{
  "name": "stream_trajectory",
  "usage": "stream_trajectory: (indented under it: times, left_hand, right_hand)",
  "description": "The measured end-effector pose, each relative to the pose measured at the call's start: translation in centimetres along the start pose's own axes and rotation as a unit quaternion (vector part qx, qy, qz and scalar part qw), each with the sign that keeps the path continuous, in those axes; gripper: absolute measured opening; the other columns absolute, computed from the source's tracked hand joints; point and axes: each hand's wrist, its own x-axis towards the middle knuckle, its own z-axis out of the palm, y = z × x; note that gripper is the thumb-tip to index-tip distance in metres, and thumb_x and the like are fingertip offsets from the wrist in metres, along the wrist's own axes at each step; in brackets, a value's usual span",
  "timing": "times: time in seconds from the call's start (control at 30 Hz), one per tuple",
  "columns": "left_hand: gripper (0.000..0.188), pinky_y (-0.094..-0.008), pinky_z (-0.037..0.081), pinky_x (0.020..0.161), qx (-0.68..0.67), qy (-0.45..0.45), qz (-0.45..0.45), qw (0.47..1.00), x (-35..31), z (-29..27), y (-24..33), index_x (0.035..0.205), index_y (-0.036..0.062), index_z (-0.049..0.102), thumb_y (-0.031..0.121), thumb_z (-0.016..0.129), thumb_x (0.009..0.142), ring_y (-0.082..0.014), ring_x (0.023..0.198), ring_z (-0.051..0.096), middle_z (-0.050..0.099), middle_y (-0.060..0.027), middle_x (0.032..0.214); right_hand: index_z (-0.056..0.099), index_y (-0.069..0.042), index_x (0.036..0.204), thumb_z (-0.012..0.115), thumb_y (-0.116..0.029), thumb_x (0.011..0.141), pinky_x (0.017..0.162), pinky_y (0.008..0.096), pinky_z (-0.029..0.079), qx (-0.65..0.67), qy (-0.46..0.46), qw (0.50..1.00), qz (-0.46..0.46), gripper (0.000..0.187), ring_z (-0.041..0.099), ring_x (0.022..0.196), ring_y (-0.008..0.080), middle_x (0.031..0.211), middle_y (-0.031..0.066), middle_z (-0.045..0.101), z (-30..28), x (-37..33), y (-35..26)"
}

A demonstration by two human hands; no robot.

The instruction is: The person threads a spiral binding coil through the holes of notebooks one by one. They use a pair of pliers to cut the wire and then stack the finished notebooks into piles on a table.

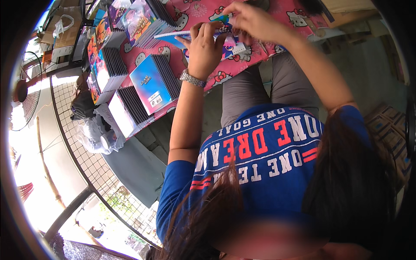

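Note:
My left hand [206, 47], with a metal watch on its wrist, closes round a blue-covered notebook [171, 38] near the table's front edge. The notebook is tilted, and its white page edges show. My right hand [255, 24] is at the notebook's right end, its fingers bent and apart; whether they touch it I cannot tell. Under both hands lie more colourful printed pieces [237, 48], partly hidden. To the left stands a stack of spiral notebooks [149, 84] with a blue and pink top cover.
A pink cartoon-print cloth [221, 74] covers the table. Further stacks of spiral notebooks [138, 21] fill its left side, some with white sides outward [122, 113]. Plastic bags [100, 132] hang by the left corner. A cardboard box [63, 26] and a fan [28, 93] stand beyond.

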Motion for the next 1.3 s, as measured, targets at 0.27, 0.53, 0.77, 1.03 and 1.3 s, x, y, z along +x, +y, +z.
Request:
stream_trajectory:
  times: [0.27,0.53,0.77,1.03,1.3]
  left_hand:
    - [0.023,-0.0793,0.020,0.099,-0.044,-0.035,0.093,0.994,-0.5,-1.0,-2.9,0.110,0.0211,0.064,0.023,0.068,0.087,-0.0286,0.132,0.042,0.061,0.0040,0.124]
    - [0.033,-0.0589,0.035,0.098,0.030,-0.010,0.121,0.992,0.8,-1.3,-5.0,0.103,0.0171,0.067,0.028,0.080,0.075,-0.0341,0.123,0.044,0.059,-0.0006,0.113]
    - [0.032,-0.0658,0.034,0.091,0.014,-0.026,0.094,0.995,0.4,-1.1,-2.2,0.100,0.0168,0.068,0.032,0.080,0.075,-0.0304,0.113,0.049,0.060,-0.0006,0.104]
    - [0.037,-0.0734,0.028,0.092,-0.029,-0.017,0.081,0.996,0.3,-1.0,-2.3,0.104,0.0149,0.064,0.032,0.080,0.076,-0.0298,0.114,0.050,0.062,0.0004,0.105]
    - [0.045,-0.0741,0.024,0.097,-0.043,-0.019,0.075,0.996,0.5,-0.9,-2.4,0.109,0.0122,0.059,0.028,0.083,0.074,-0.0290,0.112,0.052,0.063,-0.0002,0.105]
  right_hand:
    - [0.058,-0.002,0.125,0.071,-0.024,0.085,0.092,0.0363,0.051,-0.642,0.252,0.722,0.049,0.048,0.059,0.116,0.0272,0.128,0.0157,0.060,-3.5,5.9,10.1]
    - [0.060,-0.004,0.121,0.060,-0.042,0.081,0.100,0.0293,0.039,0.026,-0.236,0.971,-0.030,0.055,0.053,0.112,0.0175,0.116,0.0062,0.057,-2.3,2.2,0.3]
    - [0.061,-0.002,0.115,0.062,-0.037,0.083,0.098,0.0304,0.039,-0.107,-0.217,0.970,-0.022,0.047,0.053,0.108,0.0186,0.116,0.0059,0.054,-3.7,0.7,0.0]
    - [0.062,-0.005,0.114,0.062,-0.033,0.079,0.101,0.0308,0.038,0.261,-0.242,0.934,-0.033,0.045,0.052,0.112,0.0171,0.107,0.0067,0.057,-3.2,0.6,0.3]
    - [0.061,-0.005,0.113,0.063,-0.027,0.079,0.094,0.0278,0.040,0.224,-0.320,0.918,-0.067,0.040,0.053,0.105,0.0150,0.107,0.0056,0.058,-3.7,1.5,-0.8]
